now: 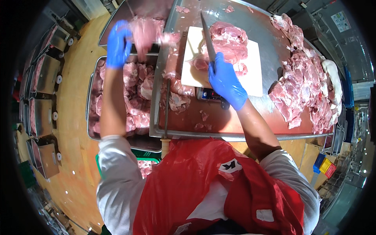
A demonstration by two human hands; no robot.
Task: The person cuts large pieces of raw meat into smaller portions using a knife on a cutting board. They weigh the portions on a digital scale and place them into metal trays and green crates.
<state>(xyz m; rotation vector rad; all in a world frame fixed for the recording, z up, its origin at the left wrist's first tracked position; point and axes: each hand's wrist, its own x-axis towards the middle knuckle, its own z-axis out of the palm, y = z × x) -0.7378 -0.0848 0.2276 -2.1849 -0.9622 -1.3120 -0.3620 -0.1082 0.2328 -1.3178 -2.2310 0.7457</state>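
Observation:
My left hand point(118, 45), in a blue glove, is closed on the edge of a raw meat piece point(142, 34). The piece hangs smeared by motion above the metal bins at the left. My right hand point(228, 81), gloved in blue too, grips a knife point(208, 36) whose long blade points away from me. Under the blade, raw meat point(229, 41) lies on a white cutting board point(253, 80). A dark device with a small panel point(208, 94) shows partly beneath the board's near edge.
A metal-rimmed table point(250, 117) carries a large meat pile point(301, 86) at the right and scraps point(179, 98) at the left. A rod with a wooden handle point(165, 148) lies across its near-left edge. Beside it stand a meat-filled metal bin point(91, 98) and a green crate point(98, 166).

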